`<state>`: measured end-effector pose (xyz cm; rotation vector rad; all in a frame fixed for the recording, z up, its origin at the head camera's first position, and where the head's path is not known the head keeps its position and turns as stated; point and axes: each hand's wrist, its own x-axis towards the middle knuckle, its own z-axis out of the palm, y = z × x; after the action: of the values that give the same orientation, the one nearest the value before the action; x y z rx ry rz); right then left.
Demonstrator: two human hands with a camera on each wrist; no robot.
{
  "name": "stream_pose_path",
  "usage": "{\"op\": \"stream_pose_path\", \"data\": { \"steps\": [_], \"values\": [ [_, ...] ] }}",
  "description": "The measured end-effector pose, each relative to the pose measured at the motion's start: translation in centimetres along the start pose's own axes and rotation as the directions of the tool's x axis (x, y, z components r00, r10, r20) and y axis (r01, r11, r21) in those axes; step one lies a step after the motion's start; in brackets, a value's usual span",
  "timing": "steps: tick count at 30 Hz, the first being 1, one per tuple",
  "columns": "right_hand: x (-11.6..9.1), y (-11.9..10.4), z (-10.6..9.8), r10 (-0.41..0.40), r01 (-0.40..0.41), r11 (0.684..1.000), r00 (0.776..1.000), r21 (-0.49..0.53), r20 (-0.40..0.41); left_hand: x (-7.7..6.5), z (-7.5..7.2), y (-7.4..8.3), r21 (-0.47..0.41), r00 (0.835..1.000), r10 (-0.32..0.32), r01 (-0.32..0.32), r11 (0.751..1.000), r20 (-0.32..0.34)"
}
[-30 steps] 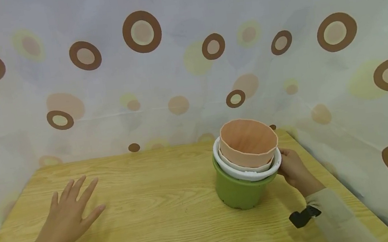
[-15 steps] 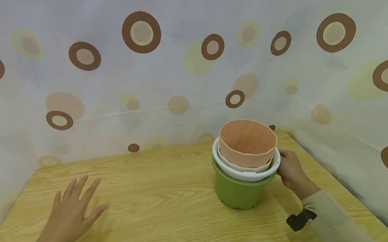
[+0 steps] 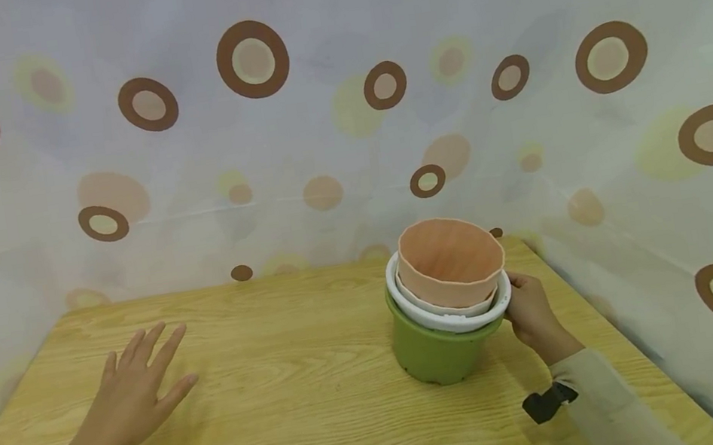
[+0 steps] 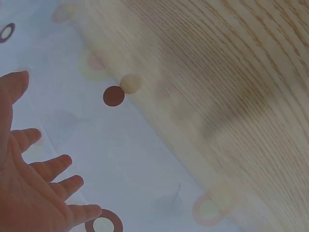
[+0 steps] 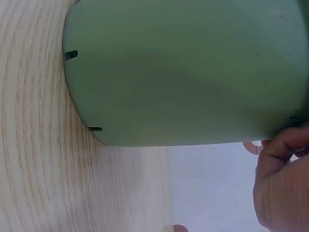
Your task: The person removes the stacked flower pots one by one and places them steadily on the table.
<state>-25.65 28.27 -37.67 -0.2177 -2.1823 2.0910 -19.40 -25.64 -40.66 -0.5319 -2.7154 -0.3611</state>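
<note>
A nested stack of flowerpots stands at the right of the wooden table [image 3: 273, 409]. Outermost is the green flowerpot [image 3: 440, 355], with small slots near its base in the right wrist view. Inside it sits a white pot [image 3: 460, 324] with a thick rim, then a thinner cream one, and on top a peach pot [image 3: 452, 270] with a wavy rim, tilted toward the right. My right hand [image 3: 537, 315] grips the right side of the stack at the green pot's rim; its fingertips are partly hidden behind the rims. My left hand [image 3: 131, 398] is spread over the table's left side, holding nothing.
A pale sheet [image 3: 318, 144] printed with brown rings and blotches hangs behind the table and down its right side. The table's right edge [image 3: 627, 344] runs just beyond my right hand. Black straps circle both wrists.
The whole head view shifts slightly, with the stack sliding a little left in it. My left hand has moved very slightly right; the right hand keeps its grip on the stack.
</note>
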Motion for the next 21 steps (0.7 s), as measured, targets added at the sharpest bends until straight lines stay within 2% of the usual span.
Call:
{"op": "stream_pose_path", "data": {
  "steps": [5,9,12,21],
  "values": [
    [0.1,0.1,0.0,-0.006,0.006,1.000,1.000,-0.013,0.002,0.3,0.1,0.3,-0.051,1.000,0.021,-0.022,0.998,-0.004],
    [0.2,0.2,0.0,-0.012,0.012,1.000,1.000,-0.016,-0.010,0.8,0.4,0.8,-0.047,0.995,0.087,-0.089,0.995,-0.053],
    [0.2,0.3,0.0,-0.013,0.012,1.000,1.000,-0.021,-0.017,1.4,0.6,1.5,-0.051,0.988,0.132,-0.136,0.989,-0.076],
    [0.3,0.3,-0.1,-0.017,0.017,1.000,1.000,-0.005,-0.014,3.8,1.1,4.4,-0.089,0.968,0.216,-0.228,0.970,-0.129]
  ]
}}
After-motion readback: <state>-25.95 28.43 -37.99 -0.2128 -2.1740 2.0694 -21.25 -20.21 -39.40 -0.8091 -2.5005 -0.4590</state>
